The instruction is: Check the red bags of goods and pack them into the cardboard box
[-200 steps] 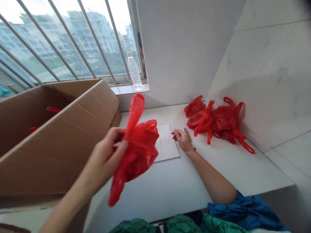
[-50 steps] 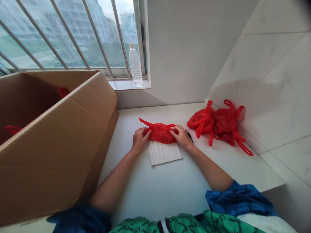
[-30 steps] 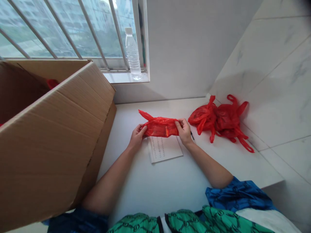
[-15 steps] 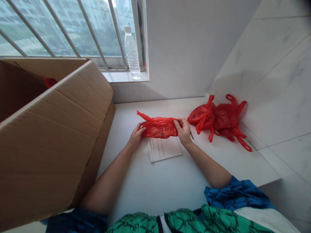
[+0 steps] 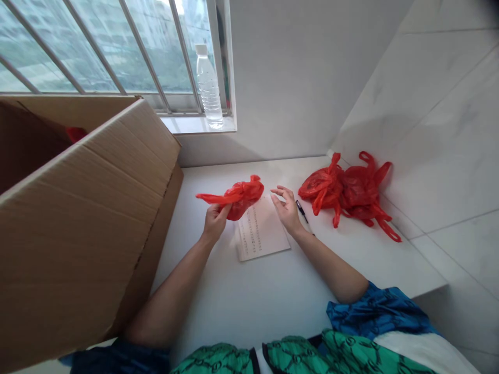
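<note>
The left hand pinches a red carrier bag over the notebook, seemingly mid-handling, next needing firm grip; right hand gapes empty.

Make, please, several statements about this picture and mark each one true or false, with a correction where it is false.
1. The left hand holds a red plastic bag. True.
2. The right hand is gripping the same bag. False: it is apart from the bag, with its fingers open.
3. A booklet with rows of small marks lies on the white table. True.
4. The clear bottle lies on the table. False: it stands on the windowsill.
5. The pile of red bags is to the right of the booklet. True.
</note>
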Action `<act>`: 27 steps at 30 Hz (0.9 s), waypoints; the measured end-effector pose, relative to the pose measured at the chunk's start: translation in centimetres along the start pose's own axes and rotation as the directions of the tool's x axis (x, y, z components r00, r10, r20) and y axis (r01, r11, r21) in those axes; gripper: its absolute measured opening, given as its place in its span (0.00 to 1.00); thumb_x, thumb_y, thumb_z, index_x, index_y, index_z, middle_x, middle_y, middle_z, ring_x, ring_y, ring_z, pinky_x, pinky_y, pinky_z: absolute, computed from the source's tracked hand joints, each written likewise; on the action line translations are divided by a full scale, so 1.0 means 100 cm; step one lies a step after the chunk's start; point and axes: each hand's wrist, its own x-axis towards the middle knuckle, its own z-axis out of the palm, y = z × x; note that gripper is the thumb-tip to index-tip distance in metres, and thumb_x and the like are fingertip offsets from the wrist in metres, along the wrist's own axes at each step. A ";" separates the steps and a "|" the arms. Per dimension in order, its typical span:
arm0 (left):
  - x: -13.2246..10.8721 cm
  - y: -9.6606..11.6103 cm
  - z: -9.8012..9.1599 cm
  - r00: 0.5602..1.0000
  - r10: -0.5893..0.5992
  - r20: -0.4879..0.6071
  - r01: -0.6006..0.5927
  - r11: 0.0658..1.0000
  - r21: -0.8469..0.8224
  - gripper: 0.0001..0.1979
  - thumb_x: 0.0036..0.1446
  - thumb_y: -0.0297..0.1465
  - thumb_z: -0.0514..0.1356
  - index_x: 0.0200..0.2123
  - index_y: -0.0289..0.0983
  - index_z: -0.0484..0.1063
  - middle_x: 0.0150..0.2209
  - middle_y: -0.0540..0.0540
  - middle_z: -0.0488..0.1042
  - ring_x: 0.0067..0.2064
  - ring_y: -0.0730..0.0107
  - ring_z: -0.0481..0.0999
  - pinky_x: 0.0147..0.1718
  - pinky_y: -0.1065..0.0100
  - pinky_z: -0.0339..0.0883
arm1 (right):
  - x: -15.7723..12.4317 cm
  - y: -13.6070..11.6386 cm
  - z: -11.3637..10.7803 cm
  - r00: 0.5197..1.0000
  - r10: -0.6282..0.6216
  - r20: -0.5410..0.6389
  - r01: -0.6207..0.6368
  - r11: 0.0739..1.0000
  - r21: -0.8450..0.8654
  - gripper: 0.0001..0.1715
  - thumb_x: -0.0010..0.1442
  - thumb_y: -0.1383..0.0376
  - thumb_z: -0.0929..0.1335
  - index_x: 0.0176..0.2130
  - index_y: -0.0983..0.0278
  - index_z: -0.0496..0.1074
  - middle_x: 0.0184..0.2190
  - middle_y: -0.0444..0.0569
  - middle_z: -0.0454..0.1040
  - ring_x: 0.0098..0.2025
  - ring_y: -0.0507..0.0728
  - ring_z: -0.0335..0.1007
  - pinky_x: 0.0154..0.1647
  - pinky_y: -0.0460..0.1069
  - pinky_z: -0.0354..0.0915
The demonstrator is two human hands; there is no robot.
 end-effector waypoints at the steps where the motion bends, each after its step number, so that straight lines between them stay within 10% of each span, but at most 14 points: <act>1: -0.003 0.003 0.002 0.997 0.036 0.068 -0.039 0.998 0.049 0.15 0.55 0.43 0.65 0.35 0.35 0.79 0.37 0.44 0.77 0.40 0.64 0.75 0.39 0.68 0.70 | -0.001 -0.001 0.001 0.998 0.047 0.043 -0.049 0.998 0.044 0.21 0.62 0.50 0.67 0.49 0.58 0.73 0.57 0.54 0.66 0.58 0.60 0.65 0.51 0.55 0.69; 5: -0.015 0.010 0.008 0.894 -0.040 0.446 -0.059 0.977 0.207 0.14 0.59 0.41 0.62 0.41 0.37 0.79 0.39 0.44 0.77 0.39 0.64 0.75 0.35 0.70 0.69 | -0.004 -0.004 0.005 0.909 0.215 0.358 -0.311 0.921 0.236 0.26 0.65 0.46 0.63 0.54 0.59 0.69 0.50 0.52 0.75 0.51 0.59 0.72 0.51 0.56 0.70; 12: -0.009 -0.001 0.004 0.995 -0.075 0.064 0.046 0.929 0.368 0.14 0.60 0.44 0.60 0.36 0.38 0.76 0.34 0.47 0.76 0.33 0.66 0.73 0.33 0.68 0.66 | -0.003 -0.002 0.007 0.892 0.183 0.414 -0.288 0.935 0.207 0.28 0.55 0.56 0.74 0.53 0.60 0.69 0.48 0.51 0.77 0.52 0.58 0.72 0.57 0.57 0.67; 19: -0.012 -0.003 0.008 0.965 -0.118 0.232 0.013 0.912 0.411 0.08 0.58 0.37 0.62 0.33 0.38 0.73 0.31 0.48 0.75 0.31 0.68 0.71 0.31 0.69 0.64 | -0.006 -0.009 0.006 0.850 0.167 0.500 -0.343 0.895 0.284 0.20 0.57 0.60 0.73 0.49 0.59 0.73 0.46 0.48 0.77 0.48 0.56 0.74 0.54 0.54 0.68; 27: -0.007 0.008 0.000 0.922 -0.148 0.357 0.076 0.975 0.207 0.15 0.56 0.42 0.64 0.27 0.37 0.71 0.26 0.49 0.72 0.27 0.71 0.69 0.26 0.71 0.63 | 0.017 0.010 -0.020 0.913 0.351 0.209 -0.392 0.897 0.203 0.19 0.51 0.56 0.75 0.41 0.62 0.76 0.39 0.49 0.79 0.40 0.56 0.76 0.46 0.53 0.71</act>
